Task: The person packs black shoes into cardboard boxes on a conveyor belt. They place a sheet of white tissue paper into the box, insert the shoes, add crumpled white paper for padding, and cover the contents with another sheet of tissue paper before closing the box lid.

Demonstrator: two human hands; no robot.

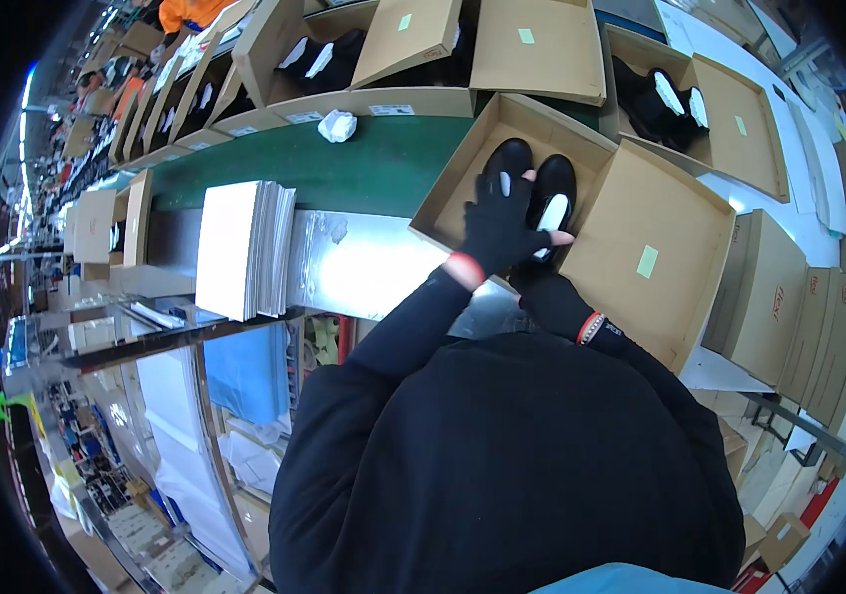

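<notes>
A cardboard shoebox [453, 198] stands in front of me with its lid [680, 257] folded back to the right. A pair of black shoes lies inside: the left shoe [509, 156] is partly covered by my hand, and the right shoe [554, 180] shows white paper stuffing [553, 213] in its mouth. My left hand [504, 223], in a black fingerless glove, rests over the pair with its fingers spread. Low at the box's near edge is my right hand [554, 303], gloved too; its fingers are mostly hidden there.
A green conveyor belt [364, 163] runs behind, carrying crumpled white paper [338, 126]. Beyond it stand several shoeboxes [374, 102] of black shoes. A stack of white sheets [245, 247] is at left on a metal ledge [364, 262]. Closed boxes [764, 297] stand at right.
</notes>
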